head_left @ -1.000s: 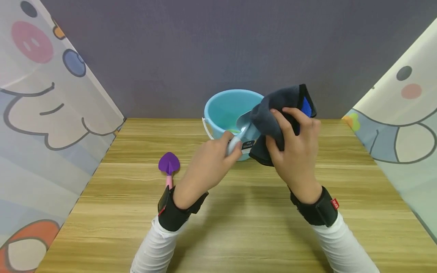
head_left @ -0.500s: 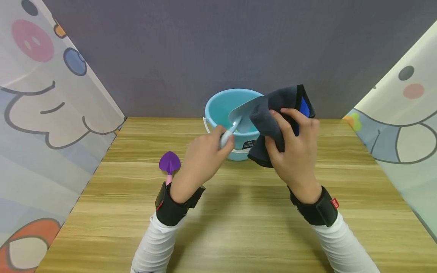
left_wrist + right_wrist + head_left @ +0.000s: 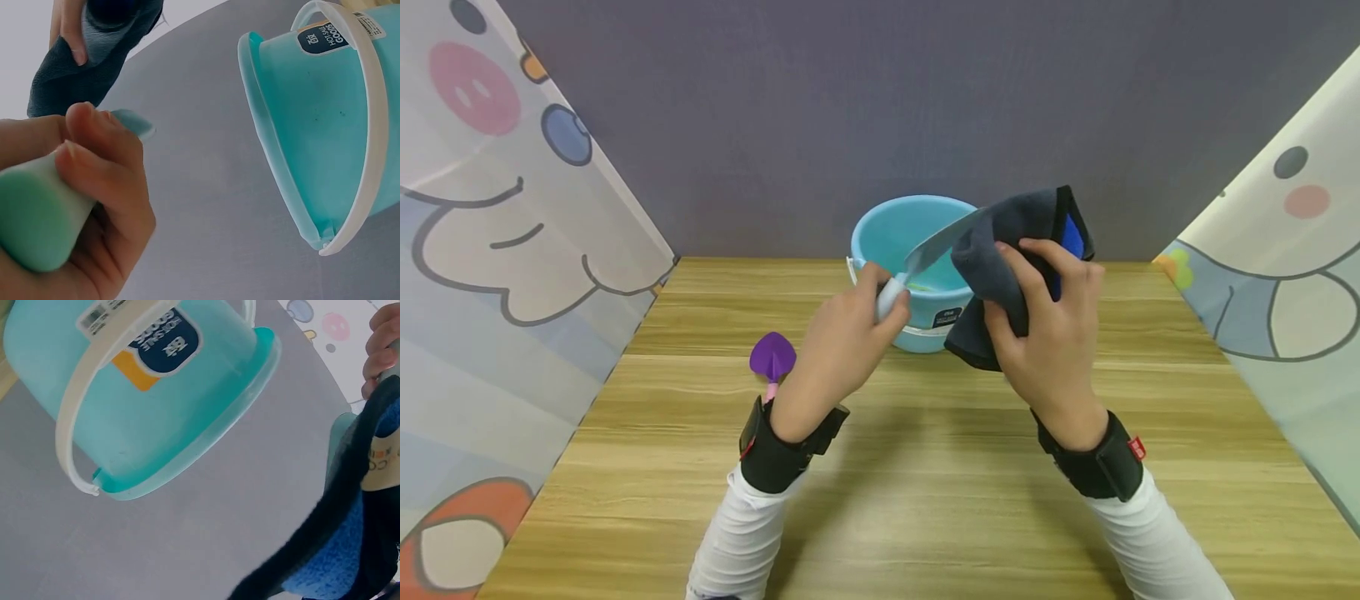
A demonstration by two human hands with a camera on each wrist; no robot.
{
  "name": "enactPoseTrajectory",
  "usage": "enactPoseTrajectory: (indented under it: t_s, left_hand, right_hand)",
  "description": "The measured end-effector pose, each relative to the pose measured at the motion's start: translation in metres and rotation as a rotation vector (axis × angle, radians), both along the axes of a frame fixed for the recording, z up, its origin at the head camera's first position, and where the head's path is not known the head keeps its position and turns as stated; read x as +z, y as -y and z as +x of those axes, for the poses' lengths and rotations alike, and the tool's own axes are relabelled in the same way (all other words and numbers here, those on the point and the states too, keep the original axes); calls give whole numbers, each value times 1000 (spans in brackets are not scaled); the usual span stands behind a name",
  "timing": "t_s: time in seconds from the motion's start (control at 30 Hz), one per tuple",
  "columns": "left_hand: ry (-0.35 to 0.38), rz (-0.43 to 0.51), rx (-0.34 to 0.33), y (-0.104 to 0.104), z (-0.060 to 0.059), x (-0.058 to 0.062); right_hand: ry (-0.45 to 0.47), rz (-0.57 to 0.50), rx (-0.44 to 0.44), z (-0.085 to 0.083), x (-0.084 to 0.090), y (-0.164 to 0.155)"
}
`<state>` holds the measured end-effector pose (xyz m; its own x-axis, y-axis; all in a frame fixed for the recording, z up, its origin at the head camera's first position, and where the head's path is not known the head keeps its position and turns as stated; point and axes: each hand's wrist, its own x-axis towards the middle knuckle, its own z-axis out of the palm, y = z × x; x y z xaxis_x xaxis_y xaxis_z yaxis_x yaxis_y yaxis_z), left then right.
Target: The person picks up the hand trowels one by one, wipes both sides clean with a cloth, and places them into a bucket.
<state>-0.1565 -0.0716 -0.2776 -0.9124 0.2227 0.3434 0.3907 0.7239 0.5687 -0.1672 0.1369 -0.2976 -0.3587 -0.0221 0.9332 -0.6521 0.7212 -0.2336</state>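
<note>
Head view: your left grip point(image 3: 842, 342) pinches the handle of a pale blue trowel point(image 3: 942, 243), thumb opposite curled fingers. Blade is raised in front of the mouth of the bucket point(image 3: 878, 237), slanting up to the right, its far end reaching the dark grey cloth point(image 3: 988, 279); contact there you cannot tell. Your right grip point(image 3: 1049, 329) is curled on that cloth, thumb below, fingers above, holding it clear of the counter point(image 3: 925, 533).

Left wrist view: blunt end of the trowel handle faces you, your fingers wrapped round it. Right wrist view: cloth shows its blue lining and a pale tag point(image 3: 382, 464); part of the blade shows past the cloth's edge.

Bucket stands upright on the counter, white bail point(image 3: 377, 106) lowered across its front. Yellow-green patch inside, identity unclear. Purple spade point(image 3: 772, 356) lies to your left, its pink handle partly hidden by your black wristband point(image 3: 769, 454).
</note>
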Motion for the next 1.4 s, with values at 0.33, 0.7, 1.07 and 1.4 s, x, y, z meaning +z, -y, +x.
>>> enactPoseTrajectory:
  t_s: [0.33,0.7,1.07,1.4]
  left_hand:
    - [49,110,-9,2,1,2]
    - [-55,41,2,-1,-1,1]
    - [-98,18,-14,-3,-2,-2]
    - [-279,-117,-97,-9,0,-7]
  right_hand:
    - [-43,-91,28,14,11,7]
    - [-60,-123,58,22,18,8]
    - [-95,-44,91,23,14,10]
    - [-47,169,101,20,3,15]
